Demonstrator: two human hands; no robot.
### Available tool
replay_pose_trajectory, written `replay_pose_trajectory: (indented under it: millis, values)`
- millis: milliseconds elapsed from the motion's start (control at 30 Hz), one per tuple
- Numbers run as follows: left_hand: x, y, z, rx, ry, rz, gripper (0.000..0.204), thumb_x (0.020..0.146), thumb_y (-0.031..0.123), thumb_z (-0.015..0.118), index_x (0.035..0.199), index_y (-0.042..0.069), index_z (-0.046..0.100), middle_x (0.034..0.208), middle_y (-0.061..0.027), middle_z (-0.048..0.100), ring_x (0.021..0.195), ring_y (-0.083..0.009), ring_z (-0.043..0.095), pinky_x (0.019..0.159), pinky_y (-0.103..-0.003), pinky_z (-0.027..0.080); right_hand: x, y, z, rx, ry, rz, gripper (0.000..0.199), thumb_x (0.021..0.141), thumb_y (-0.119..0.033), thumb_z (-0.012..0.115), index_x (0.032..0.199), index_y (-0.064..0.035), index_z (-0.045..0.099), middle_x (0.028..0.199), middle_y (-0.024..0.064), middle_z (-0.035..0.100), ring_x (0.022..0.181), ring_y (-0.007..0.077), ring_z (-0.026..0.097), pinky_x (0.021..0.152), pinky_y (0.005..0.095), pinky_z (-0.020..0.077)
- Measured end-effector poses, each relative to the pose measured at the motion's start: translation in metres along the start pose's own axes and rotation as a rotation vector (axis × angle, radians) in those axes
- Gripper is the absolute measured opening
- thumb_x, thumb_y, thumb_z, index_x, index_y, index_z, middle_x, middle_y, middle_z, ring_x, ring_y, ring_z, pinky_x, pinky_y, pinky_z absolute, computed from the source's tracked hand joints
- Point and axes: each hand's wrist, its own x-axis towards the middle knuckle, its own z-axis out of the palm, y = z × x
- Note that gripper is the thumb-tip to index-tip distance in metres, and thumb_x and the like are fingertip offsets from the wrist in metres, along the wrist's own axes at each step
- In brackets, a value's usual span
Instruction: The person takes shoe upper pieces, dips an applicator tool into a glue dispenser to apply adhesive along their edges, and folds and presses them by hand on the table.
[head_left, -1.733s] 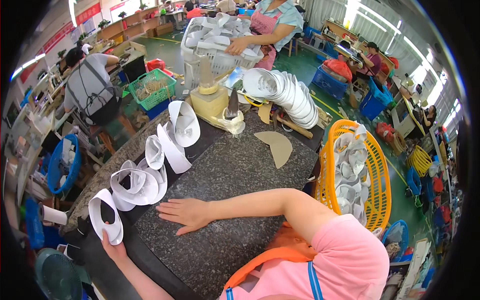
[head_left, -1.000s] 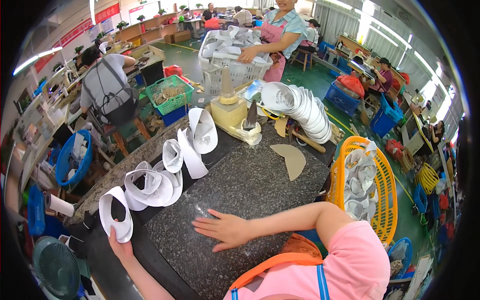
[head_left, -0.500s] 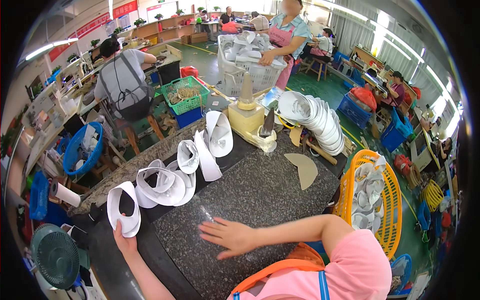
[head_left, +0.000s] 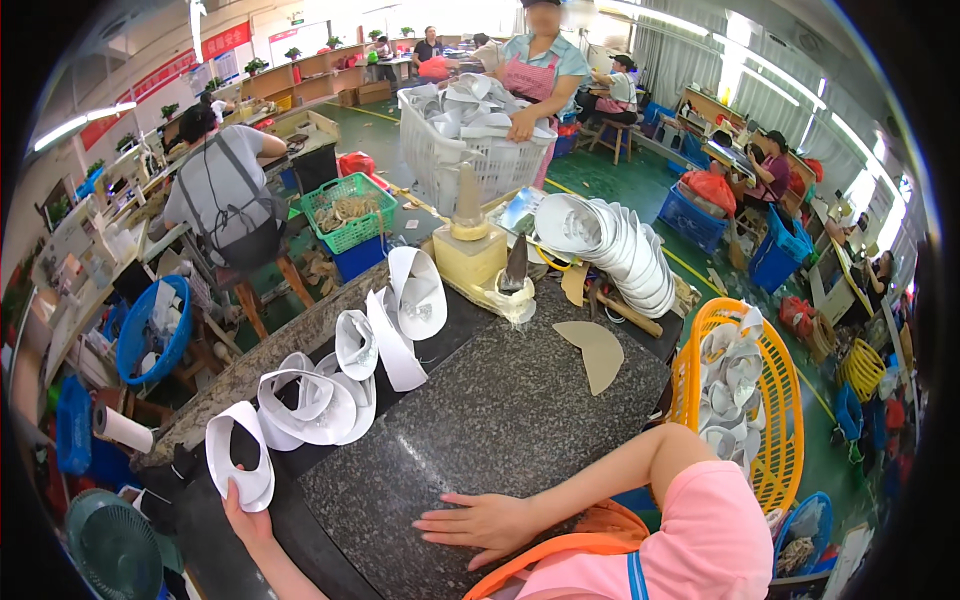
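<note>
At the left end of a row, my left hand (head_left: 247, 512) grips the lower edge of a white curved, visor-shaped piece (head_left: 262, 478), thumb and fingers closed on its rim. My right hand (head_left: 482, 526) lies palm down on the dark speckled stone slab (head_left: 470, 400), fingers stretched out, holding nothing. A faint whitish smear shows on the slab beyond it. More white curved pieces (head_left: 318, 412) stand along the slab's left side, some tucked into one another. A flat tan half-round piece (head_left: 597, 358) rests farther right on the slab.
Beyond the slab stand a cream block with a cone (head_left: 468, 245), stacked white curved pieces (head_left: 605, 245) and a wooden-handled tool (head_left: 635, 318). A yellow basket (head_left: 790, 430) is at my right, a green fan (head_left: 112, 545) at left. Across, a co-worker holds a white basket (head_left: 440, 165).
My right hand has slid nearer to me and slightly right across the slab. My left hand keeps its grip on the white curved piece. The whole view has shifted a little.
</note>
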Motion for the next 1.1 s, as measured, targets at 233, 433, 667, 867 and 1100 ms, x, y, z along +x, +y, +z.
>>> replay_pose_trajectory:
  millis: [233,433,667,867,1100]
  values:
    - [-0.005,-0.002,0.001,0.019,0.026,-0.001,0.040,0.090,0.016,0.054,0.127,0.001,0.043,0.114,-0.0139,0.057,0.106,-0.0247,0.055,0.093,-0.040,0.044,0.079,0.065,-0.010,-0.098,0.212,-0.036,0.074,0.087,-0.047,0.047,0.138,0.0040,0.026,0.145,0.0226,0.022,0.137,0.0317,0.020,0.111,0.0492,0.0080]
    - [-0.002,0.000,-0.001,-0.005,0.022,-0.020,0.041,0.090,0.016,0.053,0.127,0.000,0.043,0.114,-0.0143,0.057,0.105,-0.0250,0.055,0.092,-0.041,0.045,0.103,0.088,-0.011,-0.128,0.247,0.016,0.076,0.087,-0.050,0.045,0.136,0.0051,0.027,0.145,0.0234,0.023,0.136,0.0334,0.021,0.111,0.0487,0.0100]
    - [0.000,0.003,-0.003,0.014,0.035,-0.023,0.041,0.091,0.017,0.054,0.126,-0.001,0.043,0.114,-0.0142,0.058,0.105,-0.0242,0.056,0.092,-0.040,0.046,0.061,0.042,-0.010,-0.094,0.125,0.158,0.079,0.087,-0.053,0.041,0.137,0.0061,0.024,0.146,0.0237,0.020,0.137,0.0339,0.019,0.111,0.0490,0.0106]
    - [0.000,0.002,-0.009,0.032,0.012,-0.023,0.043,0.091,0.018,0.053,0.128,0.000,0.042,0.116,-0.0135,0.057,0.107,-0.0236,0.055,0.093,-0.039,0.045,-0.019,-0.013,0.006,-0.102,-0.010,0.212,0.075,0.091,-0.051,0.036,0.142,0.0001,0.018,0.150,0.0154,0.014,0.139,0.0270,0.015,0.110,0.0501,0.0095]
    - [0.004,-0.003,-0.013,0.031,-0.018,-0.011,0.045,0.091,0.019,0.053,0.130,0.000,0.040,0.119,-0.0143,0.056,0.109,-0.0238,0.054,0.096,-0.038,0.043,-0.049,-0.013,0.018,-0.259,0.079,0.086,0.065,0.092,-0.044,0.031,0.141,-0.0012,0.023,0.149,0.0147,0.018,0.139,0.0256,0.017,0.110,0.0496,0.0101]
